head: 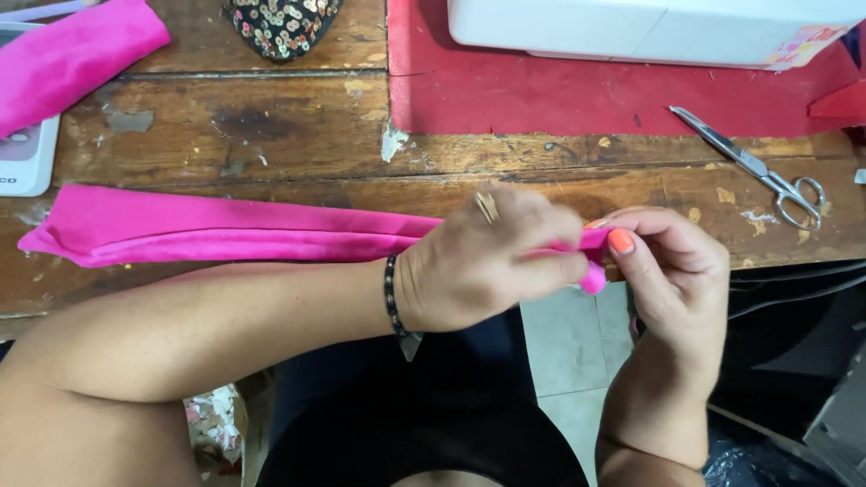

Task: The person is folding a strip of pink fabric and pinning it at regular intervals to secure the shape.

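Note:
A long folded strip of bright pink fabric (207,233) lies along the front edge of a worn wooden table (271,126). My left hand (483,261), with a ring and a dark bead bracelet, pinches the strip's right end. My right hand (672,271), with orange nails, grips the same end from the right, thumb on top. A small bit of pink cloth sticks out below between the two hands.
Steel scissors (753,167) lie at the right on the table. A white sewing machine base (649,27) stands on a red mat (559,99) at the back. More pink fabric (63,59) covers a white device (27,158) at far left. A sequinned piece (280,25) lies at the back.

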